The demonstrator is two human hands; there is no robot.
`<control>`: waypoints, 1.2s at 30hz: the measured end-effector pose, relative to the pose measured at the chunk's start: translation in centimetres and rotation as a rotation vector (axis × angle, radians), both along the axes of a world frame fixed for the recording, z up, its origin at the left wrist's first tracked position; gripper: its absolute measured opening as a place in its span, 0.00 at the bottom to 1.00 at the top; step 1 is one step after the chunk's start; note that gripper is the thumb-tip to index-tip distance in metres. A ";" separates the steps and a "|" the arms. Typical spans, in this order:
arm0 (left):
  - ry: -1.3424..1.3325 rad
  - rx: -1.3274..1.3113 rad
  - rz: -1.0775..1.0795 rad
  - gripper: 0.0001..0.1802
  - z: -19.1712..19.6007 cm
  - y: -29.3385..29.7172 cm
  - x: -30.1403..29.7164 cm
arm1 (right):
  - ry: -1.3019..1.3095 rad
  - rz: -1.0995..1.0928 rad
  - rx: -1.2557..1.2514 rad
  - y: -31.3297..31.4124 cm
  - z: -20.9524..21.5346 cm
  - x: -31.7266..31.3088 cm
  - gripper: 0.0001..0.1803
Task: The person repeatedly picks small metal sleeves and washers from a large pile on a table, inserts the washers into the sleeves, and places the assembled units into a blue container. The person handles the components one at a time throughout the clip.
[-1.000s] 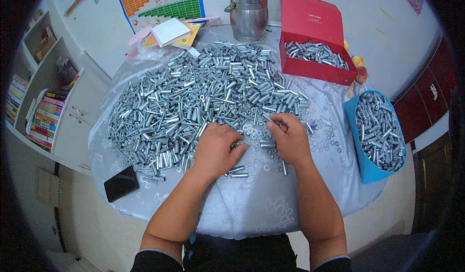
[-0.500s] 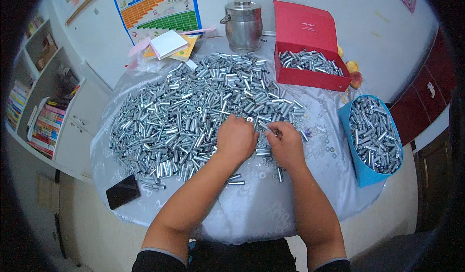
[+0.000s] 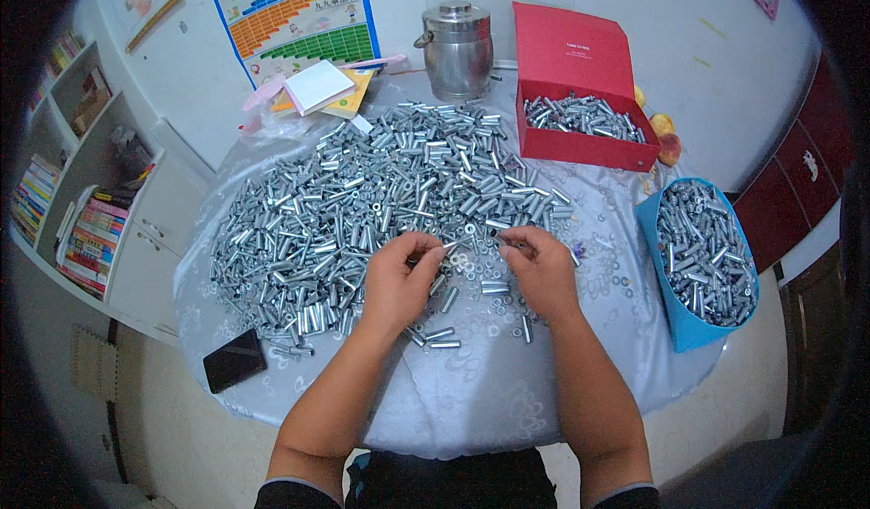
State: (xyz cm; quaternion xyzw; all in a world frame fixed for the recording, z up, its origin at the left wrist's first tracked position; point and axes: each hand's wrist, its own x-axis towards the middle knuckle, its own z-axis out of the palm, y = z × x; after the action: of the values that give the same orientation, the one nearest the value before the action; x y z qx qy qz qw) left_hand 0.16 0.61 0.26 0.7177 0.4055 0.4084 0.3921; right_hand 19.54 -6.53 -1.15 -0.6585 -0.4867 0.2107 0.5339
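Note:
A wide heap of silver metal sleeves and bolts (image 3: 308, 210) covers much of the table. At its near edge my left hand (image 3: 401, 278) pinches a thin metal bolt (image 3: 453, 245) between thumb and forefinger, the end pointing toward the other hand. My right hand (image 3: 546, 271) is closed in a pinch a short way to the right. What sits between its fingertips is mostly hidden. Small flat washers (image 3: 465, 262) and a few loose sleeves (image 3: 495, 287) lie on the cloth between and below the hands.
A blue bin (image 3: 675, 314) full of metal pieces stands at right. Behind it is an open red box (image 3: 580, 151) with more pieces. A steel canister (image 3: 458, 51), a white notepad (image 3: 317, 86) and fruit (image 3: 668, 149) sit at the back. A black phone (image 3: 234, 361) lies at the near left.
My hands have drawn apart: the left moved left and slightly nearer, now with the bolt showing in its fingers. The right has stayed in about the same place.

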 end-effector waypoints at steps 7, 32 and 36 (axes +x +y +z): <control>-0.075 -0.007 -0.043 0.06 -1.1 0.1 -0.9 | -0.156 0.058 0.013 -0.5 0.9 -0.8 0.12; -0.087 0.023 0.003 0.08 -1.4 0.2 -1.1 | -0.194 0.136 0.062 -0.7 1.2 -2.4 0.11; -0.083 -0.043 -0.048 0.10 -0.6 -0.1 -1.1 | -0.224 0.138 0.080 -0.5 0.8 -2.5 0.10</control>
State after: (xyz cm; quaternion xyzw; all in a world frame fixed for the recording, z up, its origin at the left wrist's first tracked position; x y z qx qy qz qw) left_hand -0.94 0.48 -0.39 0.7012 0.3799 0.4195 0.4336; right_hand 17.02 -7.01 -0.39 -0.6211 -0.5956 0.1525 0.4860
